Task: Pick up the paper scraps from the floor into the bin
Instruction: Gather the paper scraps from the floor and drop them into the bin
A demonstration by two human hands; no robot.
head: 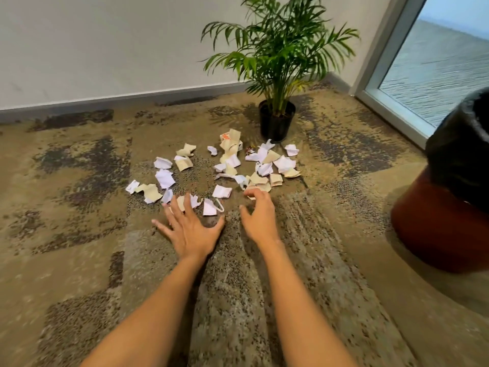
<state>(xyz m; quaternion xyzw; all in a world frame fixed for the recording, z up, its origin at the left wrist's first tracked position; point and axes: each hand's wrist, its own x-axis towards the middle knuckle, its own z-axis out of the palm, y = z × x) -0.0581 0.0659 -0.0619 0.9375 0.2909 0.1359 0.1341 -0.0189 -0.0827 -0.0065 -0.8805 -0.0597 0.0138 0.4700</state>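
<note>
Several white and beige crumpled paper scraps (pixel 227 168) lie scattered on the patterned carpet, in the middle of the head view. My left hand (pixel 188 226) is spread flat with fingers apart, its fingertips over the nearest scraps (pixel 209 206). My right hand (pixel 258 215) hovers with fingers curled downward at the near edge of the pile, holding nothing. The bin (pixel 447 215), dark red with a black liner, stands at the right edge, partly cut off.
A potted palm (pixel 277 123) in a black pot stands just behind the scraps. A grey wall with a baseboard (pixel 105 102) runs along the back. A glass door frame (pixel 391 112) is at the right rear. Carpet extends to the left.
</note>
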